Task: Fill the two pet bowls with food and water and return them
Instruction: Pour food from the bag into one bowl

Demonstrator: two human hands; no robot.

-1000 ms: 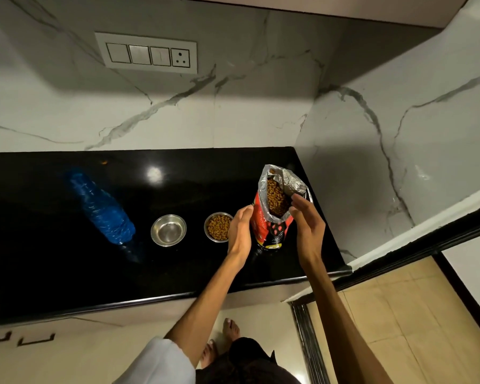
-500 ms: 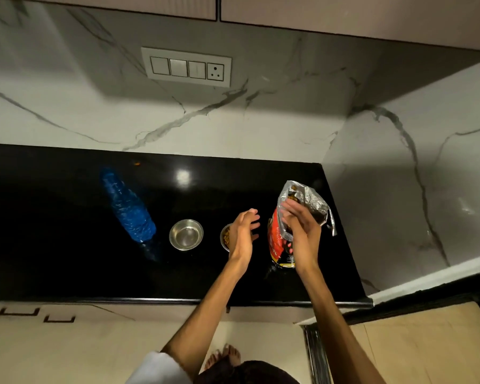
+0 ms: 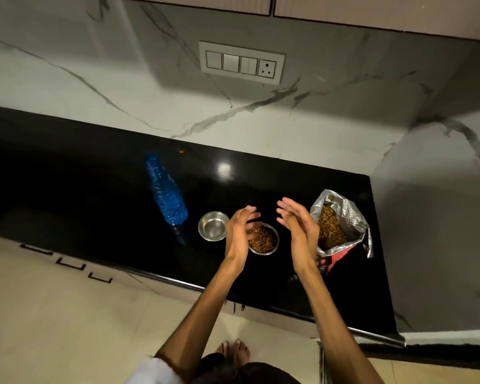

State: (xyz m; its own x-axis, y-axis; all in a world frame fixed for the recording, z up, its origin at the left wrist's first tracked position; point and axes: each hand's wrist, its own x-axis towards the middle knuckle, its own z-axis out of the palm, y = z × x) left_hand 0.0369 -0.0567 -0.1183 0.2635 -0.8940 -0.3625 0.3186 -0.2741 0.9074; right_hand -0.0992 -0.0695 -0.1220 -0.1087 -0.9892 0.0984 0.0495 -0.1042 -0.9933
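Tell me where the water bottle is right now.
In the head view, the blue water bottle stands on the black counter, just left of the empty steel bowl.

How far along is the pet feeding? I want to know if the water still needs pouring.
Done: the right-hand bowl holds kibble, and the open food bag stands beside it. In hand: nothing; the left hand and right hand hover open over that bowl. Left: the other bowl looks empty, the blue water bottle is untouched, and both bowls sit on the black counter, not returned.
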